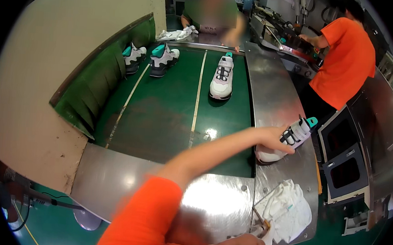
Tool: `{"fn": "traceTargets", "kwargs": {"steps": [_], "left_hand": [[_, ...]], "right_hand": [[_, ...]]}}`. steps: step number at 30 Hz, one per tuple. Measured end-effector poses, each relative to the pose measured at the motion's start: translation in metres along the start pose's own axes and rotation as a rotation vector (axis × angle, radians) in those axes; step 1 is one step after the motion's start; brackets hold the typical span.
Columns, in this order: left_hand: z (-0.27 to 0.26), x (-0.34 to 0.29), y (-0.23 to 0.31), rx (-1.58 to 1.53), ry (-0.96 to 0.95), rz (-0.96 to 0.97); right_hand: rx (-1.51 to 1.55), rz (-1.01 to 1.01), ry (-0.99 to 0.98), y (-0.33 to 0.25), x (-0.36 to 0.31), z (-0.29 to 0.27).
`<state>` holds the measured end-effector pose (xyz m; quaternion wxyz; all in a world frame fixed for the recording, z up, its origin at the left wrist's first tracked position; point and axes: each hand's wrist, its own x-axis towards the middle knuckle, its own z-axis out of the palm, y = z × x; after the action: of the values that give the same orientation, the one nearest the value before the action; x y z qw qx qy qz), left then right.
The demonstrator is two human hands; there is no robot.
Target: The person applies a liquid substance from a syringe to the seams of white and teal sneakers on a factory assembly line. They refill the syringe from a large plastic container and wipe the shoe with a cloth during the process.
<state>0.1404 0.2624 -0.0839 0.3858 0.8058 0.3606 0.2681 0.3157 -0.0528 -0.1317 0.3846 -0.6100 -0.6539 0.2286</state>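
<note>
My left arm, in an orange sleeve, reaches across to the right. My left hand [270, 137] is closed over the front upper of a white and grey sneaker [297, 131]. The sneaker's toe is toward me, over the steel ledge [271, 91], and a teal piece sticks up from its collar. Just nearer than that shoe, a crumpled white cloth [286, 213] lies on the steel, beside a thin, stick-like item [259, 216] that I cannot make out. No fingers of my right hand can be made out.
A green conveyor belt [156, 115] carries another white sneaker [222, 78] and two grey-black sneakers [164, 60] at far left. A green flap curtain [94, 79] borders it. A person in green [211, 9] stands across; another in orange [347, 55] works at a machine on the right.
</note>
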Motion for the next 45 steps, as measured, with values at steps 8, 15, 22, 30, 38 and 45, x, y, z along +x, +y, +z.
{"fn": "traceTargets", "kwargs": {"steps": [8,15,22,30,38,45], "left_hand": [[0.041,-0.06,0.049,0.306,0.339,-0.354],[0.054,-0.276,0.123,0.166,0.585,-0.555],[0.118,-0.361,0.124,0.354,0.864,-0.477],[0.161,-0.358,0.116,0.3,1.041,-0.432],[0.162,-0.359,0.103,0.248,1.088,-0.288],[0.199,-0.355,0.133,0.226,0.899,-0.442]], "right_hand": [[0.286,0.037,-0.043,0.014,-0.016,-0.007],[0.388,0.061,-0.118,0.004,-0.017,-0.026],[-0.017,-0.224,0.02,-0.012,-0.023,-0.014],[-0.034,-0.239,0.059,-0.007,-0.025,-0.012],[0.011,-0.216,0.062,-0.001,-0.02,-0.009],[0.469,-0.126,-0.067,0.063,-0.001,0.012]]}}
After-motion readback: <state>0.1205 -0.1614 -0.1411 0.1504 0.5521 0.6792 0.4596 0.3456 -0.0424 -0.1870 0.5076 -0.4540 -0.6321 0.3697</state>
